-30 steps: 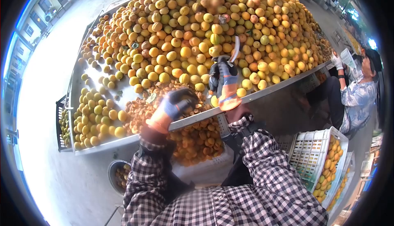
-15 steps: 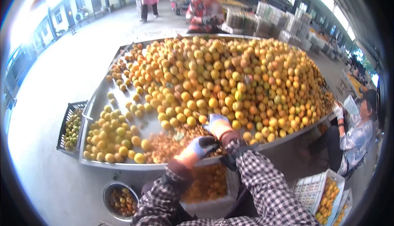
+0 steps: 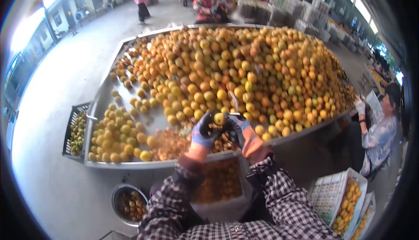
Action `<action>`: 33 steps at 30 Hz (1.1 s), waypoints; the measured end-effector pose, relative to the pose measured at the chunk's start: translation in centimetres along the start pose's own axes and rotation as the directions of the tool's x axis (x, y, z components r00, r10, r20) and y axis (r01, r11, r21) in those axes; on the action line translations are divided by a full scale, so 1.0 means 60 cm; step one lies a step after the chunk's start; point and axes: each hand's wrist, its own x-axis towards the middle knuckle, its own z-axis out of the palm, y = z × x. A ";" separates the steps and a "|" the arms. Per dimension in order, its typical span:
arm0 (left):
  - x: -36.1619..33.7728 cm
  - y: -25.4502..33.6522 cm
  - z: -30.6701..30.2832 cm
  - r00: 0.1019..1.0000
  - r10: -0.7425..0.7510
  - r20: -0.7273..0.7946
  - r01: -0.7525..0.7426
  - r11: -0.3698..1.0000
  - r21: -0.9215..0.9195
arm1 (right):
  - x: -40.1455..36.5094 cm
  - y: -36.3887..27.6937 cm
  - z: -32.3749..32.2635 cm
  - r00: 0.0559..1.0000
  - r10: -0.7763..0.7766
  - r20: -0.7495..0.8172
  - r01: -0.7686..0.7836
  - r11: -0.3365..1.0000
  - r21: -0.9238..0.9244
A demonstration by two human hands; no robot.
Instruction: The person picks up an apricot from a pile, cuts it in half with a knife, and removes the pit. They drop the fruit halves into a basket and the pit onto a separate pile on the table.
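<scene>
Table: a big metal sorting table (image 3: 150, 120) fills the middle of the view, its near rim running in front of the person.
Main heap: yellow-orange round fruit (image 3: 244, 65) is piled high over the table's middle and right.
Small pile: a separate pile of yellower fruit (image 3: 115, 135) lies at the table's left near corner, apart from the main heap.
Scraps: a mound of orange-brown scraps (image 3: 172, 145) sits on the table just left of the hands.
Crates: a white crate (image 3: 327, 192) with fruit stands low at right, and a black crate (image 3: 76, 129) hangs off the table's left edge.
Co-worker: a seated person (image 3: 379, 129) is at the table's right end.
Bowl: a metal bowl (image 3: 128, 203) of fruit is on the floor.
Left hand (image 3: 203, 133): gloved, fingers curled around the single fruit.
Right hand (image 3: 242, 131): gloved, fingers bent close against the fruit's right side; blur hides whether they grip it.
Single fruit (image 3: 219, 119): yellow, held between both hands above the near rim, beside the scraps.
</scene>
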 end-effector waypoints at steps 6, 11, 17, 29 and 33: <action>-0.009 0.038 -0.002 0.984 -0.131 0.125 0.151 0.974 -0.166 | -0.003 0.041 -0.037 0.998 -0.056 0.024 0.056 0.998 -0.011; 0.001 0.066 -0.018 0.935 -0.298 0.189 0.350 0.853 -0.387 | -0.005 0.068 -0.067 0.784 -0.615 0.087 0.564 0.645 -0.516; 0.009 0.072 -0.022 0.924 -0.274 0.266 0.360 0.857 -0.368 | -0.031 0.061 -0.074 0.707 -0.615 0.349 0.624 0.311 -0.716; -0.002 0.080 -0.014 0.936 -0.264 0.232 0.334 0.873 -0.355 | -0.013 0.109 -0.073 0.737 -0.588 0.333 0.612 0.370 -0.699; -0.003 0.075 -0.015 0.938 -0.257 0.232 0.315 0.912 -0.263 | -0.010 0.115 -0.070 0.758 -0.555 0.343 0.577 0.324 -0.750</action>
